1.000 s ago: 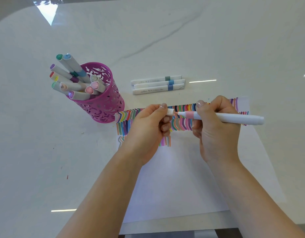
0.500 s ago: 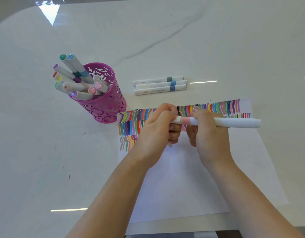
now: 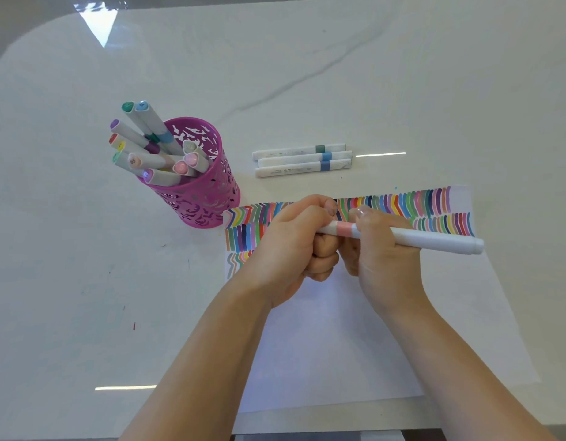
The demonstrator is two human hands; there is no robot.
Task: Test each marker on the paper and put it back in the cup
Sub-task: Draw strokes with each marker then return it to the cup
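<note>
Over the near-centre of the white paper [image 3: 323, 338] we hold a pink-banded white marker [image 3: 428, 238] level, its length running left to right. Our right hand [image 3: 386, 249] wraps the barrel just right of the pink band [image 3: 342, 229]. Our left hand [image 3: 294, 246] is closed in a fist around the left end; the cap is hidden inside it, so we cannot tell whether it is fully seated. We judge the current step to be capping or uncapping this marker, not drawing.

Progress: the far edge of the paper carries two full rows of coloured test strokes [image 3: 431, 205], and a third row has only a few strokes at its left end. We judge the task well advanced but incomplete.

Containers: the magenta perforated pen cup [image 3: 208, 198] stands on the table [image 3: 402, 74], left of the paper and just beside its far-left corner. It holds roughly a dozen white markers [image 3: 154, 160] leaning left, coloured end caps up.

Remaining items: three white markers [image 3: 302, 160] lie side by side on the table beyond the paper, well apart from the cup. One has a grey-green band and two have blue bands. We cannot tell whether these have been tested; all three, and the held marker, are not yet in the cup.
</note>
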